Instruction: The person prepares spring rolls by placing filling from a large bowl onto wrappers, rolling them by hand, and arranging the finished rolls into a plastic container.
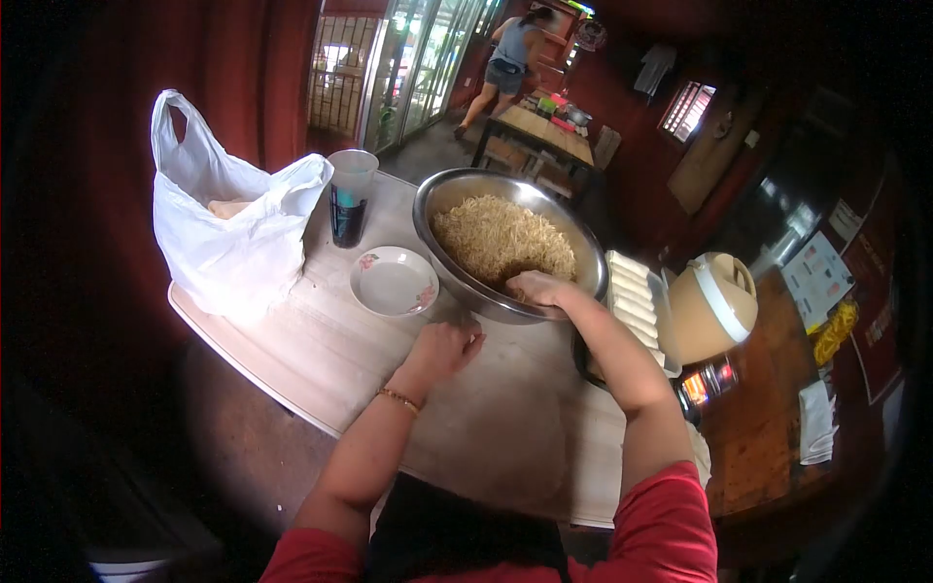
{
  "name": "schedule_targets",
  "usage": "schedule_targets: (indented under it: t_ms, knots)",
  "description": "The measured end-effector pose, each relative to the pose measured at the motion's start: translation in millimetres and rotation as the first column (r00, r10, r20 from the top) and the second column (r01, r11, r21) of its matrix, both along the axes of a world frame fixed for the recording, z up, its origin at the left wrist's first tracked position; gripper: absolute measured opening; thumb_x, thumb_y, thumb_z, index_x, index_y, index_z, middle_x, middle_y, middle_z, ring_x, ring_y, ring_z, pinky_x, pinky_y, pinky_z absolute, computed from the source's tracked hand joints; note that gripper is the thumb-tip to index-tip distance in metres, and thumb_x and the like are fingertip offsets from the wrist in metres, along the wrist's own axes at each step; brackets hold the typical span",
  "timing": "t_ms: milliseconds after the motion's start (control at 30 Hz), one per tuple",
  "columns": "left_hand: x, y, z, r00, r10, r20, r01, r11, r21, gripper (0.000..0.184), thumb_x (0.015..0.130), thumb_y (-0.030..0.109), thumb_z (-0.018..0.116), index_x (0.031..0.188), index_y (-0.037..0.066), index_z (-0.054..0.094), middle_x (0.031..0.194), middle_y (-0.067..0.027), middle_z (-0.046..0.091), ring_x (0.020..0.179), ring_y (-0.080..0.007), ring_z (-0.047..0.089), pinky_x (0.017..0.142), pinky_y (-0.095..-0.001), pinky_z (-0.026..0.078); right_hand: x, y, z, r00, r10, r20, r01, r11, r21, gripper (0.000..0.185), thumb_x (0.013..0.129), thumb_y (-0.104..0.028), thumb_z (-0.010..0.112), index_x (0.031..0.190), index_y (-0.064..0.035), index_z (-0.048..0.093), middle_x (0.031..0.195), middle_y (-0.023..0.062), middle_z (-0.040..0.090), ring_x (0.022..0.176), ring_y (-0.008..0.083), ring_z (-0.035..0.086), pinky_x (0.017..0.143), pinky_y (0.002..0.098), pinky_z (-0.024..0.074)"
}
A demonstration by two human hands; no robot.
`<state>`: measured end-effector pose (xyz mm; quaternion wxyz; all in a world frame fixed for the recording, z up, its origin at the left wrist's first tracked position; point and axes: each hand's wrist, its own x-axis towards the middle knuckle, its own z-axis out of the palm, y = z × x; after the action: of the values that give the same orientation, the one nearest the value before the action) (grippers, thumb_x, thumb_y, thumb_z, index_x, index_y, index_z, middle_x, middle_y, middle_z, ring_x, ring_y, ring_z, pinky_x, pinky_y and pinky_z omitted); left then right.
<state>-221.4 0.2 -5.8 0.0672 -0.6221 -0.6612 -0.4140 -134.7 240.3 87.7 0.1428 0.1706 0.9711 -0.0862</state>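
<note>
A wide steel bowl (pixel 428 209) stands on the table, heaped with pale brown, stringy food (pixel 505 236) that looks like cooked bean sprouts. My right hand (pixel 539 289) reaches over the near rim, its fingers closed and sunk partly out of sight in the food. Loosely curled, my left hand (pixel 445 352) rests above the table just in front of the bowl, and I see nothing in it. Beyond this hand sits a shallow white dish (pixel 394 282) with pink flowers. Right of the bowl, white rolls (pixel 634 296) lie in a row in a clear plastic tray (pixel 671 345).
A white plastic bag (pixel 228 243) and a tall tumbler (pixel 350 199) stand at the left of the table (pixel 486 418). A beige jug (pixel 714 306) and a lit phone-like screen (pixel 708 384) are at right. Farther back, a person (pixel 510 58) is beside another table (pixel 544 131).
</note>
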Motion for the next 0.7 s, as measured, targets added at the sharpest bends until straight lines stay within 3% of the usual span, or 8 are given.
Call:
schedule_targets:
  t_ms: [100,233,267,300,367,433,500,700]
  knots:
    - [-1,-1,2,1.000,-0.006,0.008,0.006,1.000,-0.007,0.021,0.090,0.029,0.057,0.084,0.011,0.064,0.066,-0.0150,0.064,0.060,-0.0358,0.062,0.057,-0.0457,0.050,-3,-18,31,0.991,0.016,0.131,-0.017,1.000,0.005,0.053,0.071,-0.009,0.070,0.122,-0.0034,0.057,0.121,0.0177,0.060,0.114,0.0325,0.056,0.095,0.0376,0.0448]
    - [3,-5,8,1.000,0.022,-0.006,-0.023,0.998,-0.059,0.020,0.090,0.026,0.055,0.084,0.010,0.064,0.065,-0.0114,0.065,0.062,-0.0327,0.064,0.059,-0.0441,0.050,-2,-2,-2,0.996,0.063,-0.062,-0.062,0.998,0.014,0.042,0.083,-0.004,0.056,0.125,-0.0044,0.057,0.124,0.0181,0.060,0.115,0.0331,0.057,0.092,0.0394,0.0464]
    - [2,-4,7,1.000,0.023,-0.006,-0.023,0.998,-0.058,0.020,0.090,0.026,0.055,0.084,0.010,0.064,0.065,-0.0114,0.065,0.062,-0.0327,0.064,0.059,-0.0441,0.050,-6,-4,-11,0.921,-0.385,-0.065,0.336,0.866,-0.370,0.046,0.082,-0.004,0.056,0.128,-0.0046,0.055,0.126,0.0190,0.058,0.117,0.0339,0.056,0.095,0.0396,0.0446]
    - [2,-3,5,1.000,0.004,0.025,-0.003,0.999,-0.046,0.020,0.090,0.027,0.056,0.085,0.010,0.063,0.067,-0.0133,0.065,0.063,-0.0343,0.063,0.058,-0.0450,0.050,-4,-7,-5,0.921,-0.384,-0.064,0.336,0.867,-0.369,0.046,0.082,-0.004,0.056,0.128,-0.0046,0.055,0.126,0.0190,0.058,0.117,0.0339,0.056,0.095,0.0396,0.0446]
    - [0,-2,1,0.998,-0.013,0.060,0.015,0.999,-0.035,0.020,0.090,0.028,0.057,0.086,0.010,0.063,0.068,-0.0152,0.065,0.063,-0.0359,0.063,0.058,-0.0459,0.050,-3,-13,7,0.997,0.082,-0.003,-0.082,0.995,0.061,0.043,0.084,-0.006,0.054,0.127,-0.0045,0.056,0.126,0.0195,0.058,0.117,0.0339,0.056,0.096,0.0392,0.0438]
    - [-1,-1,-1,1.000,-0.013,0.024,0.013,1.000,0.012,0.020,0.090,0.028,0.057,0.086,0.010,0.063,0.068,-0.0153,0.065,0.063,-0.0362,0.063,0.057,-0.0465,0.050,-6,2,-7,0.999,0.034,0.031,-0.034,0.999,0.010,0.039,0.084,-0.004,0.054,0.123,-0.0041,0.060,0.122,0.0198,0.061,0.116,0.0330,0.057,0.095,0.0387,0.0448]
    - [0,-1,0,0.999,-0.023,0.039,0.022,1.000,0.004,0.019,0.090,0.028,0.057,0.085,0.011,0.063,0.068,-0.0152,0.064,0.062,-0.0363,0.062,0.057,-0.0469,0.050,-7,22,-29,0.986,-0.009,-0.169,-0.017,0.988,-0.156,0.037,0.070,-0.006,0.068,0.107,-0.0067,0.066,0.097,0.0157,0.068,0.092,0.0277,0.064,0.079,0.0371,0.0487]
    - [2,-6,8,1.000,0.008,0.020,-0.006,0.998,-0.067,0.021,0.091,0.032,0.055,0.086,0.013,0.063,0.067,-0.0137,0.065,0.061,-0.0359,0.062,0.056,-0.0470,0.049,-5,-7,25,0.986,0.114,-0.123,-0.118,0.993,-0.029,0.030,0.074,-0.009,0.067,0.103,-0.0027,0.065,0.100,0.0142,0.068,0.094,0.0241,0.064,0.079,0.0356,0.0494]
